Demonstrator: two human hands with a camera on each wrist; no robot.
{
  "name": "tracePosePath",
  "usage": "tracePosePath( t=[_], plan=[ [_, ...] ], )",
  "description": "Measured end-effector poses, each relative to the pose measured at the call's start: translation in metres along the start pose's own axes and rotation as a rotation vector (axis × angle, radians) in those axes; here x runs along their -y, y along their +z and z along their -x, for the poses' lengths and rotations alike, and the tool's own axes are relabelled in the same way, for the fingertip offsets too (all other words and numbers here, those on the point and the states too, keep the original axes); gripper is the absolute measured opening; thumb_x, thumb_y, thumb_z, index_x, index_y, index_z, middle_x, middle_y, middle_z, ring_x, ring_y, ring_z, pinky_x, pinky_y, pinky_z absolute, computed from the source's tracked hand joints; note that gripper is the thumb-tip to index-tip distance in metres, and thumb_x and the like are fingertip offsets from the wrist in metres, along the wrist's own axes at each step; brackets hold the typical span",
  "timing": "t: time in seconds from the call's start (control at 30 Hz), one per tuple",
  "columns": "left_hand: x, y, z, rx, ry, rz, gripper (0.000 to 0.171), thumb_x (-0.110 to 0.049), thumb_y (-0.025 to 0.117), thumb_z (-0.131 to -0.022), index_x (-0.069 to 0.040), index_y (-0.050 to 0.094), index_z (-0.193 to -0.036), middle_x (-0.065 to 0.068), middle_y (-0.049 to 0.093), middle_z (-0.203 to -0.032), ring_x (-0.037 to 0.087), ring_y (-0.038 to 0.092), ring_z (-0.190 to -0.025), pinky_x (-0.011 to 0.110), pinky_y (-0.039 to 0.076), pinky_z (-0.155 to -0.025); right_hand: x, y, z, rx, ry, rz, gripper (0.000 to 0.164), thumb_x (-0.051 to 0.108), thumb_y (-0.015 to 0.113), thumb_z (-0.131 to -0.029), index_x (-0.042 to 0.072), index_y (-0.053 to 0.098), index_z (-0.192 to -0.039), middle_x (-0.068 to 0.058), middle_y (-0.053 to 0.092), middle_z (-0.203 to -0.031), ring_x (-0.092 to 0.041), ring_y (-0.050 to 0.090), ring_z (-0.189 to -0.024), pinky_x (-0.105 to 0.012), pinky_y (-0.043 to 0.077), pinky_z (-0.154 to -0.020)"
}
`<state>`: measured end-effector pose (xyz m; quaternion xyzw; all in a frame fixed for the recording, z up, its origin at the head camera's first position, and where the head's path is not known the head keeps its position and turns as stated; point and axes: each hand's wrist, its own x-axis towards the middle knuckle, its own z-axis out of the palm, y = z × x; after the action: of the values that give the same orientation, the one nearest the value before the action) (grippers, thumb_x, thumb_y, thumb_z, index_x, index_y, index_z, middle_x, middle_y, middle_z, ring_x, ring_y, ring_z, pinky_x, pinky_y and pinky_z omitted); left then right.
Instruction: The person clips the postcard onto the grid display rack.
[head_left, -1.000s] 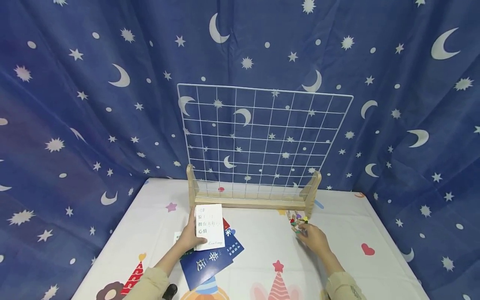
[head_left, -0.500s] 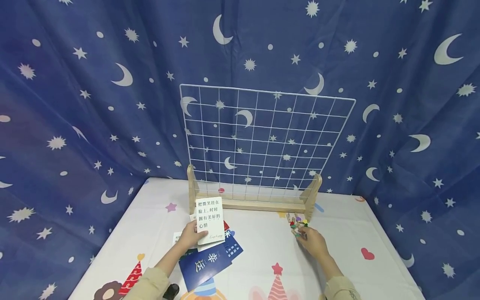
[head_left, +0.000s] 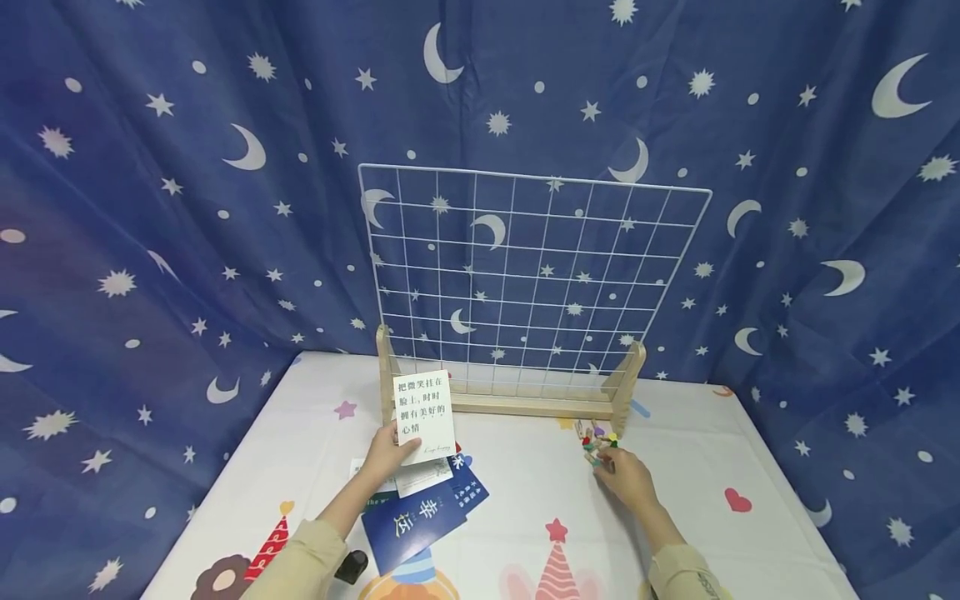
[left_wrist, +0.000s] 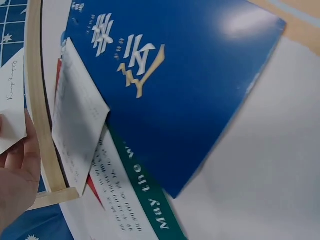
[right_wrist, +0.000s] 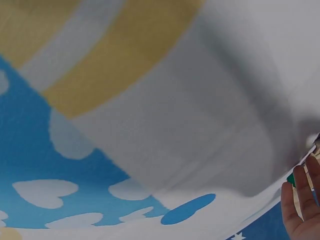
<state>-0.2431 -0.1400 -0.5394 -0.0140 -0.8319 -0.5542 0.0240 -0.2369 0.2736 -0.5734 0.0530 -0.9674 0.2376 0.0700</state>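
My left hand (head_left: 387, 454) grips a white card (head_left: 424, 408) with printed characters, thumb on its face, raised in front of the rack's left foot. The same hand (left_wrist: 20, 175) and card (left_wrist: 12, 105) show at the edge of the left wrist view. Beneath lie overlapping cards: a blue card (head_left: 412, 523), another white card (head_left: 423, 477) and a green-and-white one (left_wrist: 135, 185). My right hand (head_left: 628, 479) reaches to a small pile of wooden clothespins (head_left: 589, 438) with coloured decorations. Whether its fingertips pinch one is hidden; the right wrist view shows only some fingers (right_wrist: 301, 182).
A white wire grid rack (head_left: 525, 283) on a wooden base (head_left: 525, 407) stands at the back of the table. The patterned white tablecloth (head_left: 525, 492) spreads in front. A black object (head_left: 351, 567) lies beside the left sleeve. A blue starry curtain (head_left: 225, 200) hangs behind.
My left hand has lifted the white card up off the stack, uncovering another white card below; its text now faces the head camera more clearly. The right hand has barely moved at the clothespins.
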Motion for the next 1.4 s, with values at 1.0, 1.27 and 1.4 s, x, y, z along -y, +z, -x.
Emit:
tracePosePath(
  t=[1.0, 1.27, 1.4],
  plan=[
    [-0.074, -0.022, -0.037, -0.133, 0.029, 0.204, 0.033, -0.003, 0.066, -0.085, 0.008, 0.058, -0.115, 0.028, 0.067, -0.103, 0.022, 0.071, -0.081, 0.013, 0.051, -0.062, 0.009, -0.001, -0.010, 0.043, 0.186, -0.116, 0.022, 0.011, 0.071, -0.080, -0.005, 0.060, -0.090, -0.008, 0.057, -0.071, -0.017, 0.049, -0.063, -0.028, 0.038, -0.056],
    [-0.093, -0.021, -0.045, -0.167, 0.071, 0.245, 0.034, 0.001, 0.065, -0.085, 0.011, 0.057, -0.116, 0.031, 0.063, -0.108, 0.026, 0.071, -0.084, 0.014, 0.054, -0.064, 0.011, -0.004, -0.008, 0.074, 0.226, -0.103, 0.021, 0.014, 0.072, -0.079, -0.002, 0.060, -0.087, -0.006, 0.055, -0.070, -0.017, 0.047, -0.062, -0.027, 0.036, -0.054],
    [-0.100, -0.022, -0.048, -0.190, 0.093, 0.250, 0.032, -0.001, 0.065, -0.085, 0.010, 0.059, -0.114, 0.031, 0.064, -0.107, 0.019, 0.071, -0.079, 0.012, 0.052, -0.062, 0.014, -0.005, -0.008, 0.083, 0.229, -0.096, 0.022, 0.014, 0.071, -0.079, -0.002, 0.060, -0.088, -0.008, 0.056, -0.071, -0.018, 0.048, -0.063, -0.028, 0.037, -0.055]
  ],
)
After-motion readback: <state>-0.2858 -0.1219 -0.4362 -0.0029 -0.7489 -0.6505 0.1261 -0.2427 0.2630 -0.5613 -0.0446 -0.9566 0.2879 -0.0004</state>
